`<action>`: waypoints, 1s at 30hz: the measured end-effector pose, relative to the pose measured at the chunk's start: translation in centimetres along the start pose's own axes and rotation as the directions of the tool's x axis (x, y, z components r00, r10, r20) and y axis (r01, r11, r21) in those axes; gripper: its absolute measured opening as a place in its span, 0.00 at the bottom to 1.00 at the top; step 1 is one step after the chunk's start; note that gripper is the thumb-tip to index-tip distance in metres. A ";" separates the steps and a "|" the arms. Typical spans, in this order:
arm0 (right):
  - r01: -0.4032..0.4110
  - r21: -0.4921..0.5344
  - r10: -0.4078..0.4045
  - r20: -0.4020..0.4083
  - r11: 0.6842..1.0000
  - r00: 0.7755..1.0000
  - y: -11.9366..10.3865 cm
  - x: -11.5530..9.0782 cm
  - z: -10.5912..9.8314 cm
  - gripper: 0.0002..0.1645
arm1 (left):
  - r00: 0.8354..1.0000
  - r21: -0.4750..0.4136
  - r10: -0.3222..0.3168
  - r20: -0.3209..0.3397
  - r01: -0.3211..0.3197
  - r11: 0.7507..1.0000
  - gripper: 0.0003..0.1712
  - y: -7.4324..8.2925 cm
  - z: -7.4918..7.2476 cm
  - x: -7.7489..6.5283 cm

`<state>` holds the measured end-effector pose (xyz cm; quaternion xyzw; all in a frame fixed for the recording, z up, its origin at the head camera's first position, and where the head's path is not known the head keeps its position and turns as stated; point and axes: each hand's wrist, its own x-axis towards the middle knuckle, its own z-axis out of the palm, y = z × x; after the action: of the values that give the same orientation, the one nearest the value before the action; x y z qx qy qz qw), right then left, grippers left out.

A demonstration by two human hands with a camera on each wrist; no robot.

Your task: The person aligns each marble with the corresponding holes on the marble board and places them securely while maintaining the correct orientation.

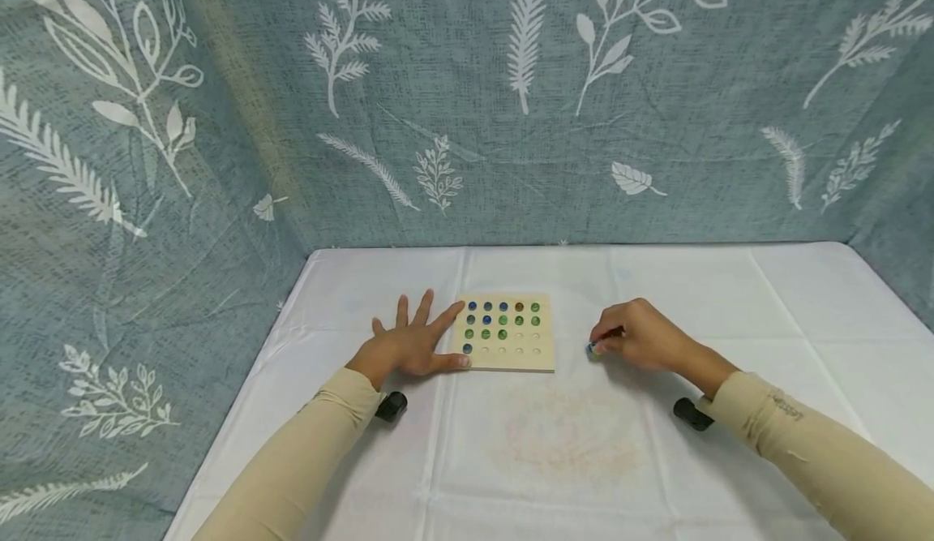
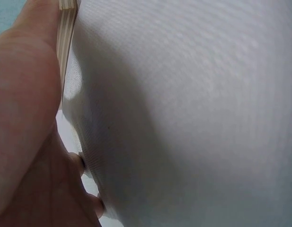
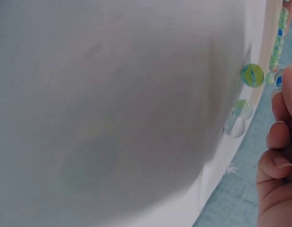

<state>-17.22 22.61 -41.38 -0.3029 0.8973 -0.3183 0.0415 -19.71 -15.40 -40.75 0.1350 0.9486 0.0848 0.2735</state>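
A pale wooden board (image 1: 511,367) with rows of round hollows lies on the table, many of them filled with blue, green and amber marbles (image 1: 503,320). My left hand (image 1: 412,346) rests at its left side with fingers spread, thumb and forefinger touching the edge; the left wrist view shows the thumb along the board's layered side (image 2: 66,47). To the right of the board, my right hand (image 1: 642,334) pinches a clear marble with blue inside (image 3: 279,79) between thumb and fingertips. Below it in the right wrist view are a green-yellow marble (image 3: 252,75) and clear ones (image 3: 234,126) on the cloth.
A white cloth (image 1: 569,452) with creases and a faint brownish stain covers the table. Blue-grey leaf-patterned curtains (image 1: 467,119) hang behind and at the sides. A black wrist device (image 1: 392,405) shows under the left sleeve, another (image 1: 691,414) under the right.
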 end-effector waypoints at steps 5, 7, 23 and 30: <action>0.002 0.035 -0.002 0.005 0.999 1.000 -0.6 0.5 0.4 0.05 | 1.000 -0.003 -0.003 0.001 0.003 1.000 0.58 -0.1 0.0 -0.1; 0.000 0.044 0.000 0.009 0.999 1.000 -0.8 0.8 0.6 0.04 | 1.000 -0.004 -0.005 0.000 0.005 1.000 0.58 -0.2 0.0 -0.1; 0.008 0.058 -0.010 0.030 0.998 1.000 -2.3 2.8 1.9 0.05 | 1.000 -0.001 -0.014 0.003 0.014 1.000 0.58 -0.1 0.1 -0.1; 0.045 0.077 -0.048 0.029 0.996 0.998 -2.9 3.7 2.4 0.05 | 1.000 0.008 -0.011 -0.003 0.011 1.000 0.58 -0.2 0.1 0.0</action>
<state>-18.05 17.37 -41.12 -0.3269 0.8764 -0.3485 0.0596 -19.67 -15.57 -40.90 0.1309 0.9500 0.0799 0.2720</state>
